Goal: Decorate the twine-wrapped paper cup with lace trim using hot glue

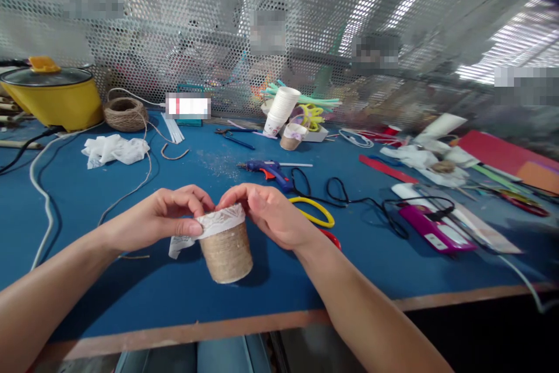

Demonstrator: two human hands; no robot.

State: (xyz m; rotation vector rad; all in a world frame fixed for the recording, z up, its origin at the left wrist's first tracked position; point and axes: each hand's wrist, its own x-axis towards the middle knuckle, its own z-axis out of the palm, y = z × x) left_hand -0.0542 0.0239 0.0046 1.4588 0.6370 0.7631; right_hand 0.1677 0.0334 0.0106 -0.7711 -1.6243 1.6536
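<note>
Twine-wrapped cup and the hands at its rim. The twine-wrapped cup, the landmark for all positions, is slightly tilted above or on the near part of the blue worktop; whether its base touches the surface cannot be told. A white lace band encircles the visible part of its upper edge, with a loose lace end hanging to the left of the cup. The left hand grasps the cup's rim at the left, thumb pressed on the lace and fingers bent over the top. The right hand curves about the cup's right side, its fingertips near those of the left at the rim; whether it grips or only touches cannot be told. Beyond the cup and slightly to its right lies a blue glue gun; to the cup's right, partly behind the right forearm, a yellow loop handle. Farther right of the cup is a purple power strip. Beyond the cup to the left are crumpled white fabric, a twine coil and a yellow pot. Well beyond the cup, to its right, a paper cup stack leans beside a small decorated cup.
</note>
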